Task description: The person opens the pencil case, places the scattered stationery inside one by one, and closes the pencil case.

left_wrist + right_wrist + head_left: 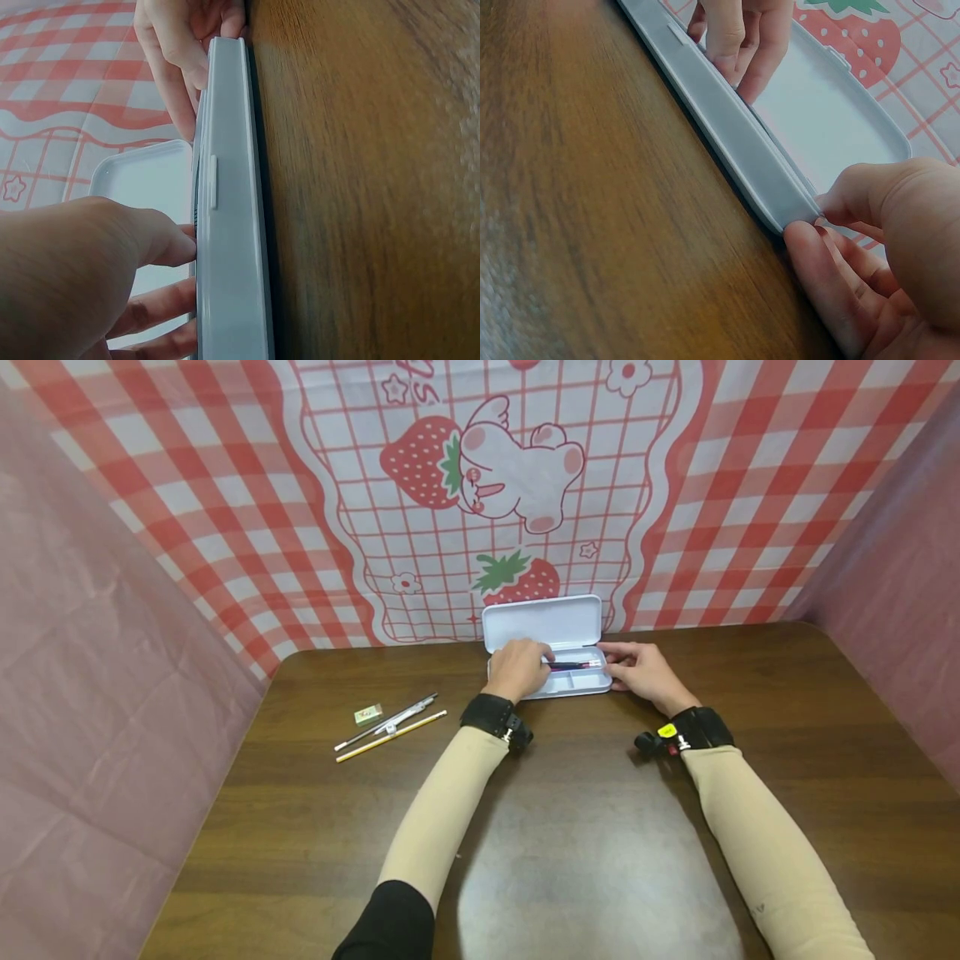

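A white pencil case (568,687) lies at the table's back edge, its lid (543,622) raised against the cloth. Inside is a dark pen (567,667) with a pale end. My left hand (517,668) reaches into the left half of the case, thumb and fingertips at the pen, seeming to pinch it; the case wall hides the fingertips in the left wrist view. My right hand (641,672) holds the right end of the case, with the thumb (851,199) at the upper rim and a finger (817,270) against the outer corner.
To the left on the wooden table (300,852) lie a small green-and-white eraser (367,716), a dark pencil (360,740), a silver compass (408,714) and a yellow pencil (393,737). A red checked cloth (247,477) hangs behind the table.
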Demonstrator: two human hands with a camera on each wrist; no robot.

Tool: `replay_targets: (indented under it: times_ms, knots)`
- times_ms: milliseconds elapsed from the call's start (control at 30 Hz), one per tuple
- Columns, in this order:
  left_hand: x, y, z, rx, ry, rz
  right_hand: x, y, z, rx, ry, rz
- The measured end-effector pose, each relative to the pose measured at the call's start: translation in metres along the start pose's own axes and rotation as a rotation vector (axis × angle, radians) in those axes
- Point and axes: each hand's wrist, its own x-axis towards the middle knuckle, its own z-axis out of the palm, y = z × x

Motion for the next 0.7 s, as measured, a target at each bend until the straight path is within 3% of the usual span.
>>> replay_targets:
  times_ms: [200,467,700]
  knots:
    - [0.0,0.001,-0.002,0.008,-0.018,0.006,0.0,0.001,-0.001,-0.001,-0.001,-0.001]
    - [0.0,0.003,-0.008,0.034,-0.134,0.022,-0.001,-0.001,-0.001,0.009,0.002,-0.003]
    - [-0.001,-0.001,-0.011,0.002,-0.135,0.044,-0.002,-0.002,-0.001,0.004,0.009,-0.001]
